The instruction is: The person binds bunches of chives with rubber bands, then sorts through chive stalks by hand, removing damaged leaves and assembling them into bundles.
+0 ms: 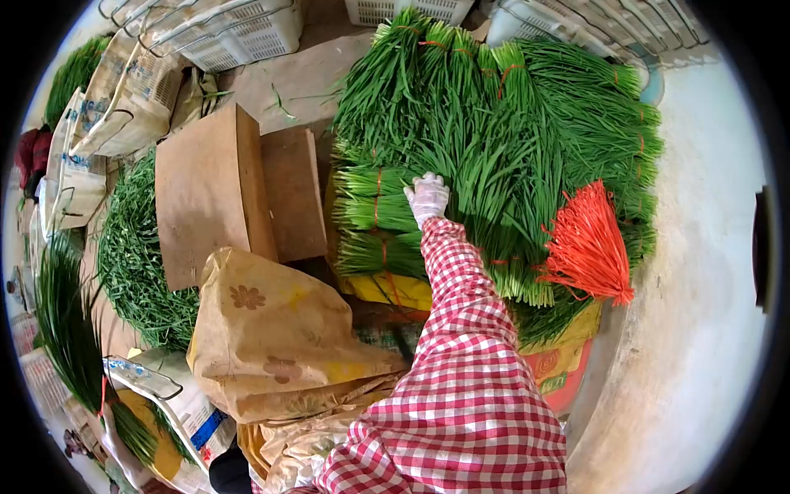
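My right hand (428, 198), in a pale glove, rests on the left part of a large pile of green leafy stalks (485, 156). Its fingers are bent down onto the leaves, beside bundles tied with red bands (370, 198). What it may grip is hidden. At the lower left edge, my left hand (119, 445), also gloved and stretched by the lens, is closed around a long green bundle (66, 321) with a red tie. Red strips (588, 243) lie fanned out on the right of the pile.
A brown box (210, 189) stands left of the pile, over loose greens (140, 255). A stained brown cloth (271, 329) covers my lap. White crates (239, 37) line the back and left. A pale wall (699, 247) borders the right. Part of another person (31, 156) shows far left.
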### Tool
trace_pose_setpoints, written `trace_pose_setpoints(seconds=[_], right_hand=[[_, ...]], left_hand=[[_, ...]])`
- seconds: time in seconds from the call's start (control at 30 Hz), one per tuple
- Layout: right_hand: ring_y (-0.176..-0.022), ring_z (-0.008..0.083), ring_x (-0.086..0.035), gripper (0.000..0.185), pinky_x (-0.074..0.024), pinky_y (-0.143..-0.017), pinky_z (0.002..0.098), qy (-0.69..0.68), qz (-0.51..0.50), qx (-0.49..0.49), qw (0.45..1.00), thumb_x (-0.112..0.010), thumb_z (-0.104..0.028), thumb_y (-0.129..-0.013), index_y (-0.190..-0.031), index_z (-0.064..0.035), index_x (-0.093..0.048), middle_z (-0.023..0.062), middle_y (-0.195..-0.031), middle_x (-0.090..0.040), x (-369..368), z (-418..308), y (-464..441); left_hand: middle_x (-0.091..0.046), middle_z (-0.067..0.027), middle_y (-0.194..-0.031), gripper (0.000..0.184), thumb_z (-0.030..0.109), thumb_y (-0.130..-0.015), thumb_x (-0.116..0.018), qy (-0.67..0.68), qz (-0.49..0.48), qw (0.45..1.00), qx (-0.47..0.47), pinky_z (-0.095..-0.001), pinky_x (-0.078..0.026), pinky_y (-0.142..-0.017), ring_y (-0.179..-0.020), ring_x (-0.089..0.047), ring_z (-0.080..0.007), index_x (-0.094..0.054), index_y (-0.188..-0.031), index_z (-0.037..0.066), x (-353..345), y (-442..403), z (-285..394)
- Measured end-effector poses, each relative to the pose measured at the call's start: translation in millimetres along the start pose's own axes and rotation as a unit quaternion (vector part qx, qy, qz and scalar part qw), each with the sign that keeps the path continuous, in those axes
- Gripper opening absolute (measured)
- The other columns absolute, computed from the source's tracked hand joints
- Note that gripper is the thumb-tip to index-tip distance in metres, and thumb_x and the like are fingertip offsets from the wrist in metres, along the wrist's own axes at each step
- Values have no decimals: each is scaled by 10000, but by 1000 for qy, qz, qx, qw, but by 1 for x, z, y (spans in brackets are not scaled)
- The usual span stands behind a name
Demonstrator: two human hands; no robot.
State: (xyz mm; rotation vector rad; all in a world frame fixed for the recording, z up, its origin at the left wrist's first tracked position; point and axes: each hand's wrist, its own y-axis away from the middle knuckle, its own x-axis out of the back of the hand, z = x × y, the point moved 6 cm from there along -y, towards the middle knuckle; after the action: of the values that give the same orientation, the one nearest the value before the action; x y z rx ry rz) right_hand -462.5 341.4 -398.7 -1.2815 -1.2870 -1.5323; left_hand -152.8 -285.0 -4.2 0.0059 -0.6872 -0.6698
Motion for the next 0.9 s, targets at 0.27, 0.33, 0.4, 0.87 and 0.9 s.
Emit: trace_pose_setpoints(seconds=[0.27,0.33,0.4,0.87,0.9], right_hand=[[-1075,199,-511,188,-408,-888,415,72,27,71,995,-534,-210,-896,-1053,-180,-633,42,-1086,-580,-21,-3,-7],[-999,192,-550,176,-440,-843,387,61,60,73,994,-519,-212,-904,-1028,-162,-634,44,-1021,-596,-33,14,-8],[-743,184,-616,152,-513,-680,322,-30,-50,13,998,-498,-182,-920,-981,-110,-617,51,-839,-618,-28,28,-6],[-733,165,-570,123,-509,-653,295,-958,-131,-131,219,-563,-88,-862,-969,-36,-535,56,-838,-575,31,-122,75],[-798,207,-596,172,-507,-691,332,-963,-161,94,193,-537,-151,-884,-992,-21,-568,102,-882,-608,75,-178,86]], left_hand=[[-601,-10,-822,427,436,-896,-573,17,77,989,126,-214,-443,-553,-635,-554,-87,-623,-1033,34,23,52,-61],[-603,-11,-832,428,434,-898,-571,27,80,987,139,-215,-446,-560,-645,-557,-87,-622,-1040,34,19,60,-70],[-605,-13,-842,428,432,-899,-570,39,84,985,146,-215,-448,-567,-655,-559,-88,-622,-1046,33,14,67,-78],[-618,-26,-912,435,420,-908,-559,123,54,987,85,-216,-468,-615,-723,-579,-92,-618,-1091,30,3,84,-60],[-619,-27,-917,435,419,-908,-558,131,49,987,73,-216,-469,-619,-727,-580,-92,-617,-1094,30,3,85,-50]])
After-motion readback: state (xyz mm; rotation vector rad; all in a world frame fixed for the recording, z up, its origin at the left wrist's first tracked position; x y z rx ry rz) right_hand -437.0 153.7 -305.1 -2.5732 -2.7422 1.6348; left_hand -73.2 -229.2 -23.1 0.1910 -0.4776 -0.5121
